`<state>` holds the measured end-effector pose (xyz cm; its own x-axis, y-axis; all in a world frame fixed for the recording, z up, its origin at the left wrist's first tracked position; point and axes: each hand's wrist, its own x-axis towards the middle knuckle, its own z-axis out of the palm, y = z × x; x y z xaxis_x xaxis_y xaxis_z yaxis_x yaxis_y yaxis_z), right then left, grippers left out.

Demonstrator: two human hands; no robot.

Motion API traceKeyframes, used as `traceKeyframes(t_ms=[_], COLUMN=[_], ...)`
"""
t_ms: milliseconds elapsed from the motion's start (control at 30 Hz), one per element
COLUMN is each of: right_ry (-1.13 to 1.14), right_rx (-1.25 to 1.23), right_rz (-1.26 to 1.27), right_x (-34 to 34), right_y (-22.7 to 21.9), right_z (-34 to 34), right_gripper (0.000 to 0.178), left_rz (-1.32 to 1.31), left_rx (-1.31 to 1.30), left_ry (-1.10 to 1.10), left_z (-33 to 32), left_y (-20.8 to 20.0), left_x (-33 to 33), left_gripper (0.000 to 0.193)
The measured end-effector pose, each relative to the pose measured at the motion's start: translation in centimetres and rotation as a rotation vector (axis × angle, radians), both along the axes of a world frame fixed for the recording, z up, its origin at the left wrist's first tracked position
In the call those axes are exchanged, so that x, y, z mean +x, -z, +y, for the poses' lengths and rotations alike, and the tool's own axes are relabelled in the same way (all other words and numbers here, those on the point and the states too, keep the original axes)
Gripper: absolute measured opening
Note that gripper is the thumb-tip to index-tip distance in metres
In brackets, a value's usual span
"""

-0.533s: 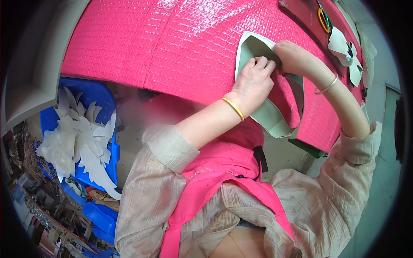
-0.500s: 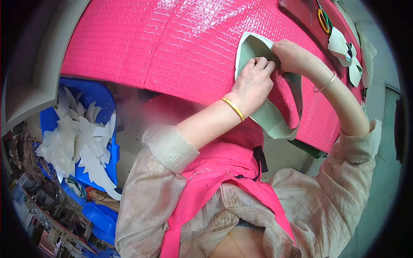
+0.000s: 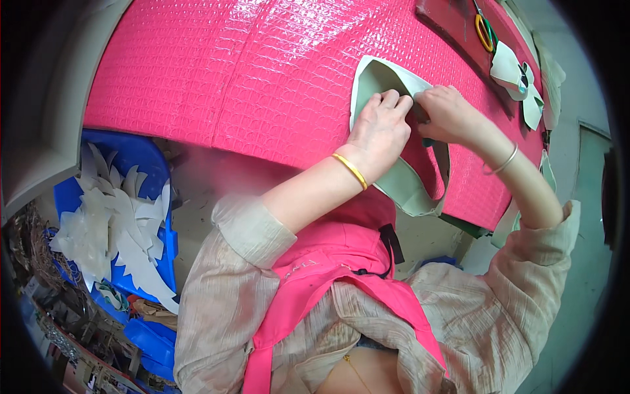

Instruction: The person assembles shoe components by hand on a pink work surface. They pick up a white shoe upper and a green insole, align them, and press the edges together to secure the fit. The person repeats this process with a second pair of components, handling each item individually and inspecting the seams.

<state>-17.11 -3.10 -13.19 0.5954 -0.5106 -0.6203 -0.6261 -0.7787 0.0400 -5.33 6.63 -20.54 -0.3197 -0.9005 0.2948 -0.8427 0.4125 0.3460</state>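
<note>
A looped piece of white sheet material with a grey-green inner face, shaped like a shoe upper (image 3: 401, 186), is held at the table's near edge. Its pointed end lies away from me, and its curved lower end hangs past the edge. My left hand (image 3: 380, 126) has its fingers bent and closed on the inner face of the upper. Close beside it, my right hand (image 3: 448, 113) pinches the upper's far right edge. A bit of dark teal shows under the right hand; what it is I cannot make out. The fingertips of both hands are partly hidden.
A glossy pink textured cover (image 3: 262, 72) spreads over the table. Yellow-and-green-handled scissors (image 3: 484, 33) and white cut pieces (image 3: 508, 71) lie at the far right. To my left, a blue bin (image 3: 146, 154) holds white scraps (image 3: 125, 220). A pink apron (image 3: 328, 246) covers my front.
My right hand has come down and a little nearer, its wrist lowered. The left hand stays closed on the upper. A dark teal bit now shows below the right hand. The whole view has shifted slightly.
</note>
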Motion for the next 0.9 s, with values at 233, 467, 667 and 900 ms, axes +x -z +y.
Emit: traceKeyframes(t_ms=[233,467,667,900], right_ry=[0.095,-0.181,-0.198,0.323], right_rx=[-0.102,-0.547,-0.44,-0.215], right_rz=[-0.171,-0.501,-0.603,-0.795], right_x=[-2.6,-5.0,-6.2,-4.6], right_y=[-1.3,1.6,0.5,2.6], right_z=[3.7,6.0,5.2,6.2], right_gripper=[0.028,0.009,0.015,0.024], left_rz=[0.18,0.307,0.145,0.239], left_rx=[0.116,-0.164,0.617,0.22], left_ry=[-0.015,0.233,0.669,0.326], left_z=[-1.2,-11.0,-15.3,-12.3], left_y=[-0.5,-2.9,-2.6,-0.3], left_x=[1.5,-2.7,-4.6,-1.5], left_gripper=[0.014,0.021,0.031,0.018])
